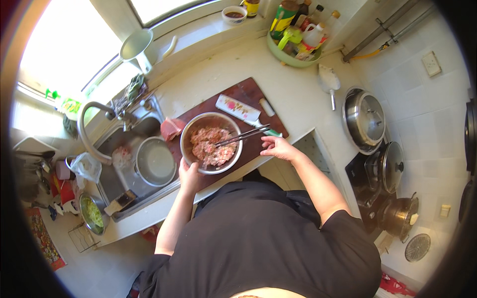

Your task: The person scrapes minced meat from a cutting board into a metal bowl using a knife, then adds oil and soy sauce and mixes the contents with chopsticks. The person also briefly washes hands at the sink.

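Observation:
My left hand (189, 176) grips the near left rim of a stainless steel bowl (185, 156), thumb at the edge. Pinkish minced meat (208, 139) lies in the bowl, and a pair of dark chopsticks (248, 134) stands slanted in it, leaning on the right rim. Just below the chopsticks' free ends, my right hand (279, 148) hovers with loosely curled fingers and holds nothing. Under the bowl is a dark red cutting board (238, 89). On it lie a cleaver (238, 108) with a flower-patterned blade and green-and-white handle, and a raw meat chunk (172, 128) left of the bowl.
At left, the steel sink (111, 175) holds a round pan (155, 161) under a curved faucet (82, 126). A bowl of shredded greens (92, 212) stands beyond. Rightward are a scoop (329, 83), a lidded steel pot (365, 117) and a stove (357, 197). A green tray (283, 57) holds bottles.

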A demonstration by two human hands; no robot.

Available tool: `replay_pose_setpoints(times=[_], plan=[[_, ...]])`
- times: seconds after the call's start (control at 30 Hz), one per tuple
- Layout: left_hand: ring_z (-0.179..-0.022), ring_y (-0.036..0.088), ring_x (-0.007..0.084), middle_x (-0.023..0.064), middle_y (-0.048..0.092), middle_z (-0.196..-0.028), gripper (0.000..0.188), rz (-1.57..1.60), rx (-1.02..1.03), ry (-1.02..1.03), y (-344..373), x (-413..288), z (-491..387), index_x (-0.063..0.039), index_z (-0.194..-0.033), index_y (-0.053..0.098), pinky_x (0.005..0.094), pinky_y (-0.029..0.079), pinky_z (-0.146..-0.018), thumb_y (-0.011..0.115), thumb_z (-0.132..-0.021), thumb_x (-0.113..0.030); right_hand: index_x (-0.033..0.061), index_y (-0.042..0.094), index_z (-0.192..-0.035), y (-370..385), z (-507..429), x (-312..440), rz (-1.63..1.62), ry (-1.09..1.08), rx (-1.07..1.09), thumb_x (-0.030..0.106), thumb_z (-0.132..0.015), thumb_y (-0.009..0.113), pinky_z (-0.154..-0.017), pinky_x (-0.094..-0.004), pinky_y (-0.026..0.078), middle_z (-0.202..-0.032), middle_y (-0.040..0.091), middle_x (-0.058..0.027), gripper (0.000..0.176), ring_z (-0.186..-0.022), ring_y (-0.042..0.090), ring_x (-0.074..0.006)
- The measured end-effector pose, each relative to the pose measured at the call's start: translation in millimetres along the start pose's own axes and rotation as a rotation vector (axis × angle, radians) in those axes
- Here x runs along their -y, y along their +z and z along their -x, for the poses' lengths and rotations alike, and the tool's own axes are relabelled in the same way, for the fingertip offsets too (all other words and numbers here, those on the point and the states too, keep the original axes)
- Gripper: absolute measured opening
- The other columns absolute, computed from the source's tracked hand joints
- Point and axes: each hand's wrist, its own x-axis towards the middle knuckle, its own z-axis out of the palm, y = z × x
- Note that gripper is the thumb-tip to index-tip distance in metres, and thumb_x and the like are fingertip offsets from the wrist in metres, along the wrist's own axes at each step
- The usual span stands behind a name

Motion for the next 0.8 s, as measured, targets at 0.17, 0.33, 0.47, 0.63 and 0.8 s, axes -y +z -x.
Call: replay_pose_setpoints(times=[0.17,0.33,0.47,0.63,0.8], plan=[[-0.086,0.065,0.0160,0.0093,0.063,-0.113,0.049,0.074,-0.072,-0.008,24.7,18.1,-4.3,-0.001,-0.131,0.046,0.0258,0.054,-0.063,0.049,-0.083,0.005,0.0003,0.061,-0.124,-103.0,-33.1,27.5,-0.083,-0.024,-0.275,0.018,-0.087,0.073,-0.077,-0.0276,0.051,-0.095,0.067,-0.0027,0.043,-0.085,0.061,-0.0111],[-0.089,0.064,0.0150,0.0074,0.061,-0.117,0.045,0.066,-0.153,-0.122,44.9,25.8,5.9,-0.007,-0.137,0.043,0.0267,0.056,-0.062,0.056,-0.094,-0.010,0.0063,0.056,-0.129,-190.2,-97.0,102.4,-0.297,-0.241,-0.528,0.016,-0.094,0.062,-0.063,-0.0228,0.045,-0.099,0.067,-0.0005,0.037,-0.081,0.061,-0.0087],[-0.078,0.064,0.0115,0.0066,0.063,-0.112,0.046,0.003,-0.190,-0.172,47.6,23.4,16.1,-0.009,-0.140,0.040,0.0259,0.056,-0.059,0.057,-0.100,-0.025,0.0058,0.055,-0.127,-226.9,-155.2,161.8,-0.695,-0.258,-0.599,0.016,-0.094,0.062,-0.059,-0.0239,0.048,-0.099,0.066,-0.0023,0.036,-0.078,0.064,-0.0116],[-0.080,0.065,0.0189,0.0116,0.059,-0.107,0.058,0.047,-0.370,-0.216,48.8,26.2,41.4,-0.010,-0.148,0.024,0.0312,0.059,-0.065,0.055,-0.100,-0.024,0.0104,0.057,-0.090,-217.5,-231.4,195.1,-0.838,0.006,-0.628,0.040,-0.085,0.073,-0.045,-0.0273,0.041,-0.071,0.052,-0.0011,0.035,-0.058,0.050,-0.0124],[-0.085,0.065,0.0209,0.0103,0.056,-0.107,0.061,0.061,-0.427,-0.168,41.5,25.4,67.5,-0.009,-0.149,0.023,0.0328,0.059,-0.070,0.057,-0.098,-0.015,0.0203,0.055,-0.107,-211.1,-271.5,191.3,-1.044,0.126,-0.642,0.063,-0.079,0.070,-0.050,-0.0243,0.041,-0.095,0.054,0.0013,0.053,-0.069,0.051,-0.0149]])
